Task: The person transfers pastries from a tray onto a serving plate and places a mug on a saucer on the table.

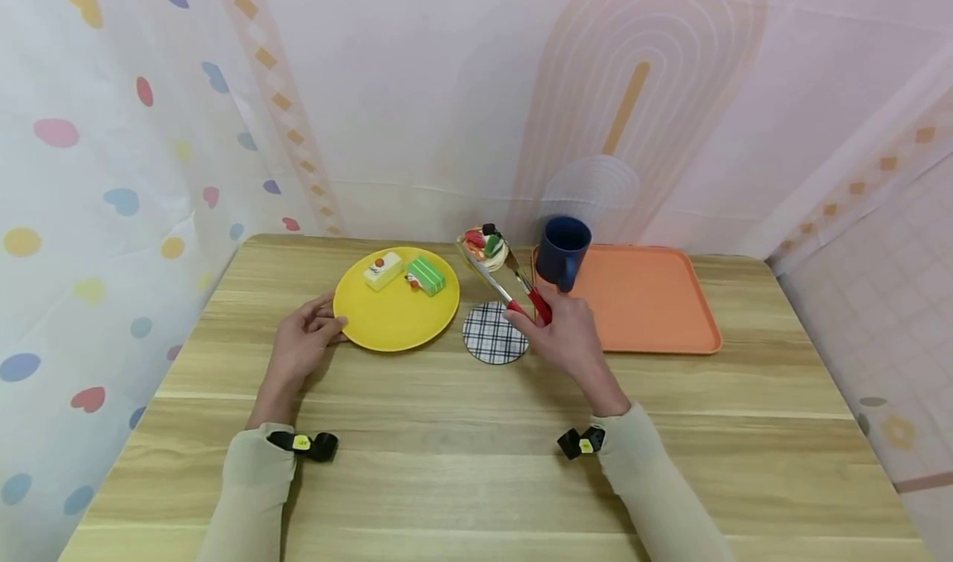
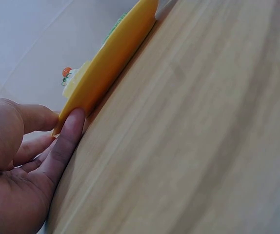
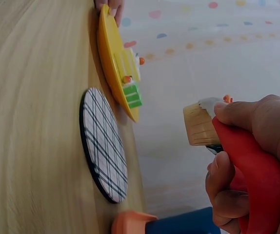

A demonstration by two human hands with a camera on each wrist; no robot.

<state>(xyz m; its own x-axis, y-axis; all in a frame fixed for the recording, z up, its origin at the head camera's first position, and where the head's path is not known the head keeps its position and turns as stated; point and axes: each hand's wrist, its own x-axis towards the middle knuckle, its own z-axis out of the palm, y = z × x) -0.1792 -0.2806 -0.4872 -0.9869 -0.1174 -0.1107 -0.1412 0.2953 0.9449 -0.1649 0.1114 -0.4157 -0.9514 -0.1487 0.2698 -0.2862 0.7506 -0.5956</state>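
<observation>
My left hand [image 1: 299, 343] pinches the left rim of a yellow plate [image 1: 387, 322], thumb on one side and fingers on the other, as the left wrist view shows. On the plate sit a pale yellow cake slice [image 1: 383, 272] with a small orange-red topping and a green striped cake slice [image 1: 427, 276]. My right hand [image 1: 572, 330] grips the red handles of metal tongs [image 3: 257, 170]. Between the tongs' ends is a fruit tart [image 1: 486, 246] with cream and red and green topping, held up right of the plate; its pale brown side faces the right wrist camera.
A round plaid coaster [image 1: 495, 334] lies between the plate and my right hand. At the right rests an orange tray [image 1: 648, 305], with a dark blue mug [image 1: 562, 252] at its left end. Behind the wooden table [image 1: 447, 479] hangs a patterned cloth [image 1: 417, 107].
</observation>
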